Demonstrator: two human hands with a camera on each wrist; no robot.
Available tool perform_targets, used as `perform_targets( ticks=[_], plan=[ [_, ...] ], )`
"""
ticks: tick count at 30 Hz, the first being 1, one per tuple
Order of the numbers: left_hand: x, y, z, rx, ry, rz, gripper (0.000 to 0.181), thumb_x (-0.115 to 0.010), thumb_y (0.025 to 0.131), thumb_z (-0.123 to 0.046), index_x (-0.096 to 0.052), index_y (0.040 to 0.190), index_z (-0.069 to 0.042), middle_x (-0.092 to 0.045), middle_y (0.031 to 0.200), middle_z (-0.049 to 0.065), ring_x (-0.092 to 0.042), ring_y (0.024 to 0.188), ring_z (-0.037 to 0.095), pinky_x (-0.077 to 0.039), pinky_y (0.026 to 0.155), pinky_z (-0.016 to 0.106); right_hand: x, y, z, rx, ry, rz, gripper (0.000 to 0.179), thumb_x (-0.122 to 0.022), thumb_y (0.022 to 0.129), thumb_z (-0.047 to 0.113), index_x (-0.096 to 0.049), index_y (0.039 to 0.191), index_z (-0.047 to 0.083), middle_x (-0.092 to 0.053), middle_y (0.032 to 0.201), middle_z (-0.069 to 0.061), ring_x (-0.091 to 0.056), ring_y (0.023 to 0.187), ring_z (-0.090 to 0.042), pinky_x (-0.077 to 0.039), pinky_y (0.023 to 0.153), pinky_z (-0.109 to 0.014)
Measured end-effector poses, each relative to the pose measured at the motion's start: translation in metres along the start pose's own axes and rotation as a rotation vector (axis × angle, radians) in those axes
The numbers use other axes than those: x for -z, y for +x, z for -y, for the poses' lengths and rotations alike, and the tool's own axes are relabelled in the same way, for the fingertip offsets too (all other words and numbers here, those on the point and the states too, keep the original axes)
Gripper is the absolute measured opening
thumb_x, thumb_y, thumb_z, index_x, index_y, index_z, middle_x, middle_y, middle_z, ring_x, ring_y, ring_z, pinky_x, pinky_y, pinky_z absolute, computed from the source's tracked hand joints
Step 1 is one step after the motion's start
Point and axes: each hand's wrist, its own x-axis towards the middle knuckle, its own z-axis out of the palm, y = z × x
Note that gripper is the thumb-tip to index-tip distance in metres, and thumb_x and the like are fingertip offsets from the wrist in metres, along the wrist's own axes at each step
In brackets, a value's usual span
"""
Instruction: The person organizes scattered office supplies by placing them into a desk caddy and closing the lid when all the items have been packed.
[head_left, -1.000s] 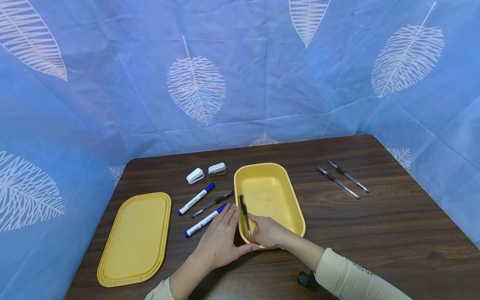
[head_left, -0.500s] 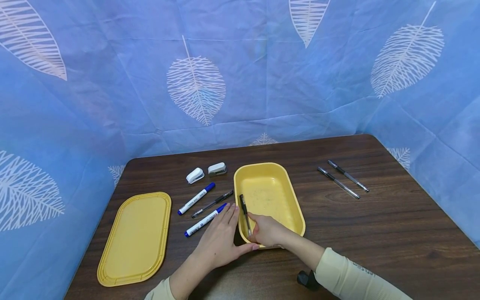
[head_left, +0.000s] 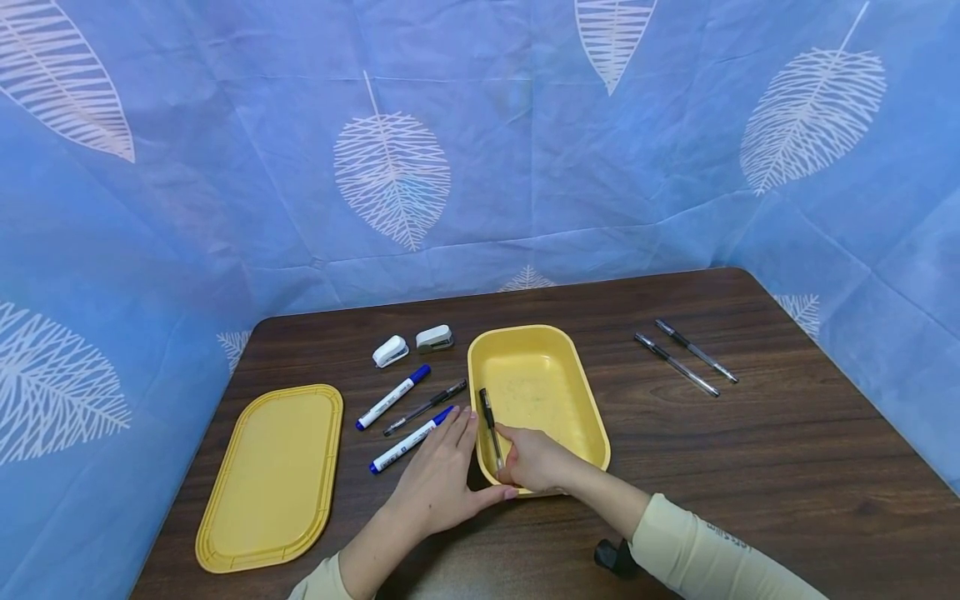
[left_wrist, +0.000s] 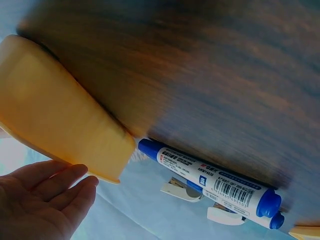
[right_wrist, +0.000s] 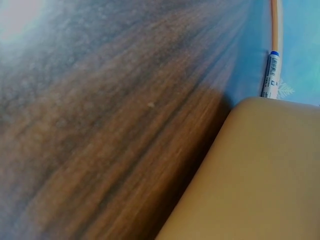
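Observation:
A yellow box (head_left: 536,383) stands in the middle of the table. Inside it, a black-and-clear gel pen (head_left: 487,417) lies along the left wall. My right hand (head_left: 534,460) reaches over the front rim into the box, its thumb and fingers pinching the pen near its lower end; some fingertips are hidden. My left hand (head_left: 442,479) rests against the box's front left corner, fingers straight at the rim and thumb extended along the front. In the left wrist view, the left fingertips (left_wrist: 77,170) meet the rim. The right wrist view shows the box's outer wall (right_wrist: 260,170) but no hand.
Two blue-capped markers (head_left: 393,397) and another gel pen (head_left: 425,408) lie left of the box. Behind them sit two small white staplers (head_left: 435,338). A yellow lid (head_left: 270,479) lies far left. Two gel pens (head_left: 677,364) lie right. A black object (head_left: 615,558) shows beside the right sleeve.

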Motion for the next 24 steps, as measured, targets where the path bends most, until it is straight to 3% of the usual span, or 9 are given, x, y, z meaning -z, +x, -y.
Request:
perform_targets(
  ticks=[24],
  plan=[
    [-0.002, 0.0, 0.001, -0.002, 0.007, -0.017, 0.104, -0.057, 0.078, -0.075, -0.04, 0.144, 0.003, -0.042, 0.149, 0.021, -0.035, 0.143, 0.034, -0.037, 0.113, 0.049, 0.015, 0.001, 0.005, -0.033, 0.005, -0.016, 0.078, -0.076, 0.081, 0.015, -0.037, 0.146, -0.005, -0.06, 0.067, 0.002, -0.051, 0.057, -0.008, -0.041, 0.055, -0.021]
  ],
)
